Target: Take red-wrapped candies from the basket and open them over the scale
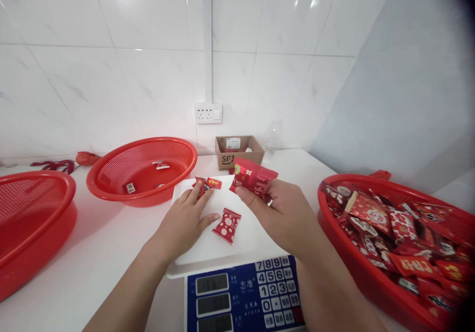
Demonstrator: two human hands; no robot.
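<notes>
Right hand (287, 218): clamped on a red packet (256, 173) above the scale (245, 300); step, I judge: handling packets there; next move calls for a gentle grip.
Left hand (181, 225): fingers apart, touching small packets (214, 183) at the scale's far left; I count two.
Loose packet (227, 225): one, on the scale.
Baskets (115, 168): three; two left of the scale, one right.

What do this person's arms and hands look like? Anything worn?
The ungloved left hand and ungloved right hand show no rings, watch or bracelet. The bare left forearm and bare right forearm taper forward, with no sleeves, cables or markings visible.
</notes>
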